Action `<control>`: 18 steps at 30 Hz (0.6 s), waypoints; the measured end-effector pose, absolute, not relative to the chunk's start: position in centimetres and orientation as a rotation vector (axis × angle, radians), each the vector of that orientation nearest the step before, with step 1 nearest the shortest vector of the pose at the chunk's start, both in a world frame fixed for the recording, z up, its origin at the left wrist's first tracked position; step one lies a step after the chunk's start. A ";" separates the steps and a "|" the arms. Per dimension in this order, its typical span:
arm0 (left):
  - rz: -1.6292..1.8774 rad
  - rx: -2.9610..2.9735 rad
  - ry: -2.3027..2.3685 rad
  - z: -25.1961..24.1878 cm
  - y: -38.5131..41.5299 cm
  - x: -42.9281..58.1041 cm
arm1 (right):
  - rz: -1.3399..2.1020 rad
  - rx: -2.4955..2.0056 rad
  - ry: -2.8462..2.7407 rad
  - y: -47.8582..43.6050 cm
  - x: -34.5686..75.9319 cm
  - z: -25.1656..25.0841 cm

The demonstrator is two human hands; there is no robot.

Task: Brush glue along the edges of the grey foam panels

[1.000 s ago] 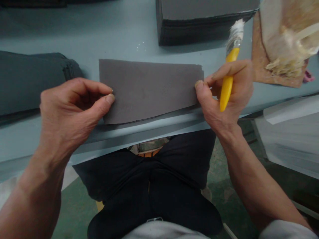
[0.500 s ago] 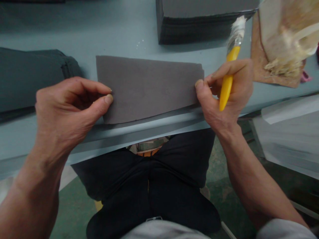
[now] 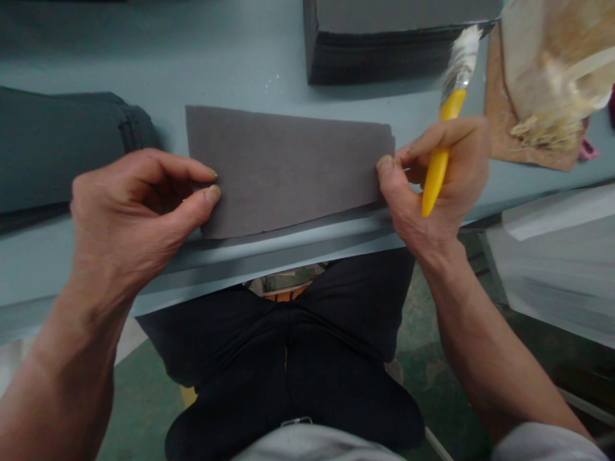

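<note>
A flat, dark grey rectangular sheet (image 3: 293, 169) is stretched lengthwise between my hands, just above the table's near edge. At its left end, my left hand (image 3: 129, 211) is closed, with thumb and index fingertip close together on the sheet. My right hand (image 3: 439, 179) pinches the sheet's right edge between thumb and fingers. That same hand also grips a paintbrush (image 3: 444, 128) with a yellow handle. The brush's whitish, coated bristles point up and away from me, clear of the sheet. My lower left fingers are partly hidden.
A thick stack of dark grey sheets (image 3: 403, 54) stands at the back. Folded dark material (image 3: 62, 153) lies on the left of the pale blue table (image 3: 230, 64). To the right, a crusted translucent container (image 3: 552, 57) rests on a brown board (image 3: 500, 128).
Almost nothing differs. The brush tip has tilted slightly up and to the right, and my left hand has shifted a touch to the right along the sheet.
</note>
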State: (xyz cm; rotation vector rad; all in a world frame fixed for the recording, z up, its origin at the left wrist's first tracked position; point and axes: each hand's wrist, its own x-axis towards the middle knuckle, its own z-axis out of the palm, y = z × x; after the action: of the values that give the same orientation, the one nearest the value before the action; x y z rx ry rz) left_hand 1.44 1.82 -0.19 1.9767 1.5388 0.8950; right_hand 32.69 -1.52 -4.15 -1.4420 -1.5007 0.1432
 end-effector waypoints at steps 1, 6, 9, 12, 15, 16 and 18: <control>0.890 1.982 1.542 -0.2 1.8 1.5 | 0.139 -1.444 -1.502 -1.5 32.7 -4.2; 0.876 1.996 1.533 -0.1 1.7 1.6 | 0.114 -1.511 -1.506 -1.5 32.8 -4.4; 0.870 2.002 1.540 -0.1 1.7 1.5 | 0.085 -1.491 -1.513 -1.4 32.8 -4.5; 0.869 2.026 1.537 -0.3 1.8 1.4 | 0.073 -1.462 -1.524 -1.4 32.7 -4.5; 0.859 2.057 1.521 -0.3 1.8 1.3 | 0.093 -1.471 -1.525 -1.4 32.8 -4.4; 0.853 2.063 1.519 -0.3 1.8 1.3 | 0.104 -1.471 -1.522 -1.4 32.8 -4.5; 0.840 2.077 1.521 -0.2 1.7 1.3 | 0.136 -1.458 -1.520 -1.4 32.9 -4.6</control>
State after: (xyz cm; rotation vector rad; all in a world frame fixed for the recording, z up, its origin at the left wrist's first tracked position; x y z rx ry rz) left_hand 1.30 1.71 -0.19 2.0774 1.5209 0.8400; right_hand 32.95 -1.41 -4.58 -1.4583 -1.5201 0.1363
